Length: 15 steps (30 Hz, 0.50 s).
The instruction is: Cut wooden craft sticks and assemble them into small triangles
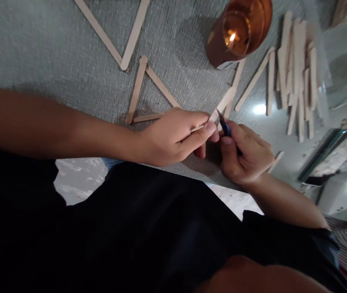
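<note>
Home-like craft spot, grey textured tabletop (48, 49), lit candle (238, 36), loose wooden sticks (297, 61)

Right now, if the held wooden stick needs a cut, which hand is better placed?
Probably the right hand: it already holds the blue-handled knife, at or very near the wooden stick. The left hand is occupied with holding that stick.

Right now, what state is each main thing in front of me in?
Brown glass candle jar, lit.
Pale flat wooden stick, held in the left hand.
Blue-handled knife, blade bare, at that stick, held in the right hand.
Pale wooden stick triangle, two corners meeting, third hidden.
Large pale wooden V, two sticks meeting, far ends out of frame.
Narrow pale wooden V, meeting at one end.
Heap of pale wooden sticks, loose, overlapping.
</note>
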### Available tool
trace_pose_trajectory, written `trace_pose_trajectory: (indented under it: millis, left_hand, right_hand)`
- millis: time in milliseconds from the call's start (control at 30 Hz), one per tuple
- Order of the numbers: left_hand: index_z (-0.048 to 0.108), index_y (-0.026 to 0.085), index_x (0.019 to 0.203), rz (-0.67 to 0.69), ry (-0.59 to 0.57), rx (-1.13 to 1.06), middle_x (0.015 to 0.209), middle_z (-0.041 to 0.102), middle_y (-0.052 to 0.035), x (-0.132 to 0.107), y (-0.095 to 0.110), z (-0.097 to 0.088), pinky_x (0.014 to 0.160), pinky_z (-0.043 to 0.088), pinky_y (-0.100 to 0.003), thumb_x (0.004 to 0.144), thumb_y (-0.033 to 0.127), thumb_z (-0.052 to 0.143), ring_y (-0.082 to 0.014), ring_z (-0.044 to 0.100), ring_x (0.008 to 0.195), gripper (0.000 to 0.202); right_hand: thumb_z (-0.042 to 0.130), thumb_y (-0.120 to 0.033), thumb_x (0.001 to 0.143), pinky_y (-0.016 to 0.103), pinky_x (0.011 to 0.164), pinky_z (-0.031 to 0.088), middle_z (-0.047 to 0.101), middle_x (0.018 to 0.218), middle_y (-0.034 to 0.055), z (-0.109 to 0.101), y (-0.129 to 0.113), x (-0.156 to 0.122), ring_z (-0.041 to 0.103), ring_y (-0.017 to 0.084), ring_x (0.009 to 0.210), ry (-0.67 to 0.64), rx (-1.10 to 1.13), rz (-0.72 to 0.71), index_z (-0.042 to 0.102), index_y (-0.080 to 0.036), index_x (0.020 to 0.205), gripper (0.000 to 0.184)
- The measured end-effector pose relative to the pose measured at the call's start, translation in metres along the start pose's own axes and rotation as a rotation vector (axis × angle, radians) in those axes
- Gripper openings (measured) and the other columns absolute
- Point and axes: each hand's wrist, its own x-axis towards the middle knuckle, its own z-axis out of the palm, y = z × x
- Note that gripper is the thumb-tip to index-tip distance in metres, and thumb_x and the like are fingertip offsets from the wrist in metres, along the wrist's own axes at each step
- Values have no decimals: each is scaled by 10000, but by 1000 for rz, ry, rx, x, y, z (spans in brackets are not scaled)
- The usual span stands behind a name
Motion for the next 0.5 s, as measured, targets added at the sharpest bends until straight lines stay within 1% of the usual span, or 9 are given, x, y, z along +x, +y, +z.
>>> trace_pose_trajectory:
  millis: [233,367,500]
  left_hand:
    - [684,207,934,-12,15,-5,810,838,9,1,-2,2,709,565,-272,1123,365,462,-121,757,713,332]
    - [663,205,913,-15,17,-30,822,845,-8,1,-2,2,686,576,-261,1119,371,470,-125,778,721,328]
    - [650,207,909,-46,3,-66,884,856,-30,1,-2,3,694,618,-264,1123,401,473,-141,814,776,339]
  right_hand:
    - [598,-124,1017,224,646,585,762,950,41,2,3,-3,691,117,719,23,-18,-20,704,-196,1433,435]
    - [593,-138,1025,229,667,596,769,976,49,1,2,-2,705,121,745,8,-27,-15,713,-186,1405,402]
    - [574,-158,1044,218,666,589,761,958,48,0,0,1,681,104,715,-4,-22,-3,723,-181,1371,361]
